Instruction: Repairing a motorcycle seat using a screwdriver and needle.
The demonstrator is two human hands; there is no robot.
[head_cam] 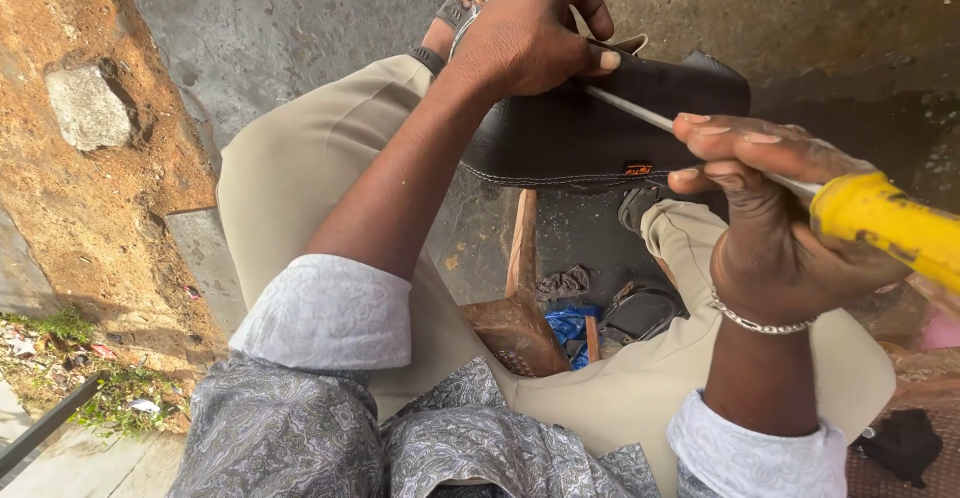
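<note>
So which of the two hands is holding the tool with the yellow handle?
The right hand: it grips the yellow-handled tool, whose metal shaft runs to the black shoe. The left hand only presses down on the shoe.

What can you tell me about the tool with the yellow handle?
The screwdriver has a thick yellow handle, scuffed with dark marks, and a thin, pale metal shaft. It lies slanted, handle at the lower right. The right hand grips it where handle meets shaft. The shaft runs up-left across the black shoe, its tip hidden under the left hand.

grey paisley shirt (300, 438), white cuffs, khaki trousers (300, 158)
</note>
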